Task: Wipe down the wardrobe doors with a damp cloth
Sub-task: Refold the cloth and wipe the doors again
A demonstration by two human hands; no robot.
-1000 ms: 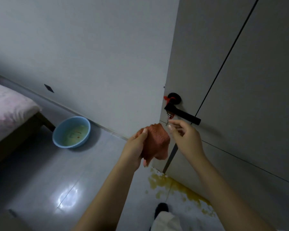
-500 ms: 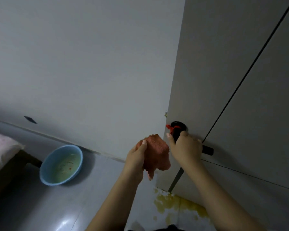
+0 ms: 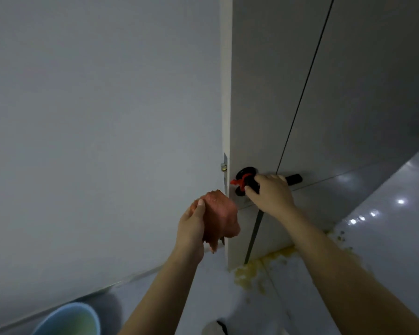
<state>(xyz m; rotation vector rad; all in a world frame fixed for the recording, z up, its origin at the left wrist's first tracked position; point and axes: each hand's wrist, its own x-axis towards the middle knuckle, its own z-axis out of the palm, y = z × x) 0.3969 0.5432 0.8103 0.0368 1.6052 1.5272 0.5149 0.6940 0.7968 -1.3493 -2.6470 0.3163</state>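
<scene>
two hands: crumpled cloth [image 3: 219, 215], black lever handle [image 3: 248, 183].

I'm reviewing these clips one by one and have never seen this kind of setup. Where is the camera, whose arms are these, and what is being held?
No machine here: a person wears one wide-angle camera on the head, looking forward and down, so the two bare arms are their own. The left hand holds a bunched reddish cloth beside the edge of a grey door. The right hand grips the door's black lever handle, which has something red tied near its base. On the tiled floor lies a yellowish spill at the door's foot, and a blue basin sits at the bottom left.
</scene>
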